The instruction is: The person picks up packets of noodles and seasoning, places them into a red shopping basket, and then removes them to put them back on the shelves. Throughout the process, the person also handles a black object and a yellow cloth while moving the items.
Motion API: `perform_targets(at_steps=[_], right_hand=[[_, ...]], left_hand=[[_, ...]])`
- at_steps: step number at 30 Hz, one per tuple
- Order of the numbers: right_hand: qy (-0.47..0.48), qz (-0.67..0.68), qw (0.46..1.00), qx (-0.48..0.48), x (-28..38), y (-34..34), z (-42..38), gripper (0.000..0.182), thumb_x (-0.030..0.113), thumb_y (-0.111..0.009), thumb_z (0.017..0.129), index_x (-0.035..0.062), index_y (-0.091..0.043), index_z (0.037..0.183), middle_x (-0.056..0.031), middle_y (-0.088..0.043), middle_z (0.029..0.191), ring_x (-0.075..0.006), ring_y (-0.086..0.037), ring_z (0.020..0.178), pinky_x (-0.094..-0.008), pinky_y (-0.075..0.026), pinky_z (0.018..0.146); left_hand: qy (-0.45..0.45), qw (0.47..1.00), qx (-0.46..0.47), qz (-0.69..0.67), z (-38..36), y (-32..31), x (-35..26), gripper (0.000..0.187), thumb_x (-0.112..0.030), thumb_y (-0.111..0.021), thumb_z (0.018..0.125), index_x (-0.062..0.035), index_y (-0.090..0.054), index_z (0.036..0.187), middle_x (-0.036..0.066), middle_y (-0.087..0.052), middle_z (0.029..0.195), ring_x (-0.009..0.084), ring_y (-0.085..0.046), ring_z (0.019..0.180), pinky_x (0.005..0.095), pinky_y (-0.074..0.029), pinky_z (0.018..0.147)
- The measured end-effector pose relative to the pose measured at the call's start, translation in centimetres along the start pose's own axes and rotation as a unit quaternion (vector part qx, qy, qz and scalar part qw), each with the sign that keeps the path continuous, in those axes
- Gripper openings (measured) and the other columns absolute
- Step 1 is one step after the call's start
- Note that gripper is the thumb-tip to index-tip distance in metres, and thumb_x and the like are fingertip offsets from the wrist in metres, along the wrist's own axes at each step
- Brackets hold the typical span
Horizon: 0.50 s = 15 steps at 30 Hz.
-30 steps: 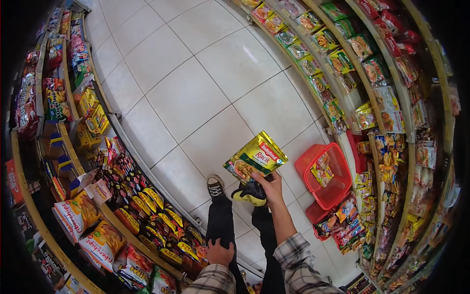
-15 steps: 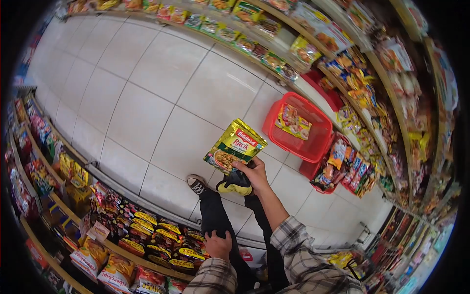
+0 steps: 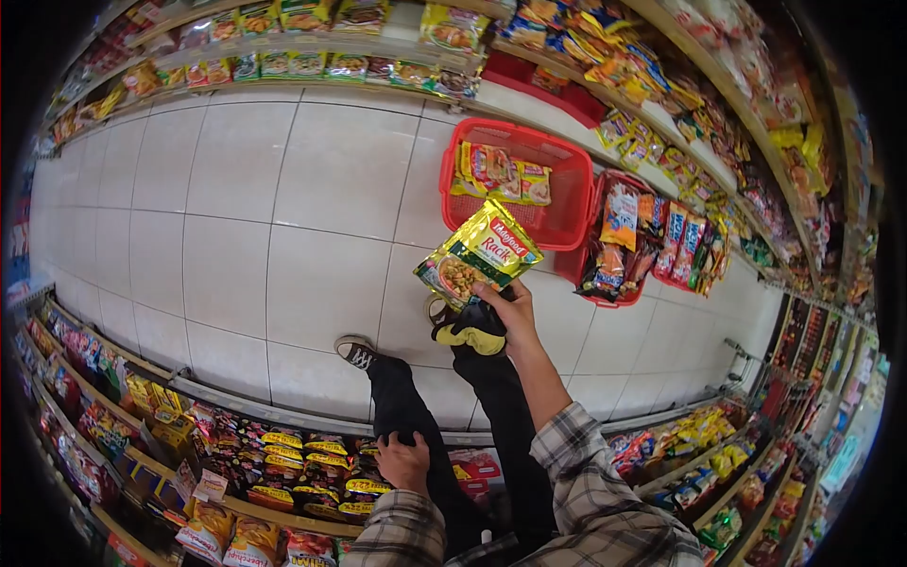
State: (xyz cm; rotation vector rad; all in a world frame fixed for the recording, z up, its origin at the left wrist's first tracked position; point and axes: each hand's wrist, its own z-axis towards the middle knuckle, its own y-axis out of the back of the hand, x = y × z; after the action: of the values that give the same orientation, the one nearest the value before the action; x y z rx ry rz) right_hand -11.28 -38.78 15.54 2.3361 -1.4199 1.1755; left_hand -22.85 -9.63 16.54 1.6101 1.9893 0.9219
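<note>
My right hand (image 3: 510,314) is closed on a green-and-yellow Indofood Racik seasoning packet (image 3: 480,255), thumb over its lower right corner. The packet tilts, its printed front facing up, and overlaps the near rim of a red basket (image 3: 452,151). Several yellow seasoning packets (image 3: 501,175) lie in that basket. Just under my right hand shows a black-and-yellow thing (image 3: 470,338), partly covered. My left hand (image 3: 403,462) rests on my left knee, fingers spread, holding nothing.
Beside the first basket, another red basket (image 3: 597,288) is filled with snack packs. Shelves of seasoning packets (image 3: 348,66) run along the far side. Low shelves of dark-and-yellow snack packs (image 3: 321,461) stand close by my left leg. White floor tiles (image 3: 227,255) lie between.
The view has turned and shifted, so the shelves and baskets sit differently in it. My right hand holds the packet nearer the red basket, now overlapping its rim. My left hand stays on my knee.
</note>
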Motion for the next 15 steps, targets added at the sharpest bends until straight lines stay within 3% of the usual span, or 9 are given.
perform_targets(at_steps=[15], right_hand=[[-0.017,0.141,0.986,-0.085,-1.4,10.1,-1.0,0.035,0.004,-0.078,0.076,-0.0011,-0.063,0.107,-0.0099,-0.068,0.098,-0.0140,-0.066,0.083,-0.0279,-0.055,0.075]], left_hand=[[-0.067,0.994,0.007,0.081,-0.1,-0.1,-3.7,0.043,-0.035,-0.065,0.077,-0.0093,-0.065,0.112,0.017,-0.057,0.124,0.0374,-0.054,0.112,0.0449,-0.045,0.094]])
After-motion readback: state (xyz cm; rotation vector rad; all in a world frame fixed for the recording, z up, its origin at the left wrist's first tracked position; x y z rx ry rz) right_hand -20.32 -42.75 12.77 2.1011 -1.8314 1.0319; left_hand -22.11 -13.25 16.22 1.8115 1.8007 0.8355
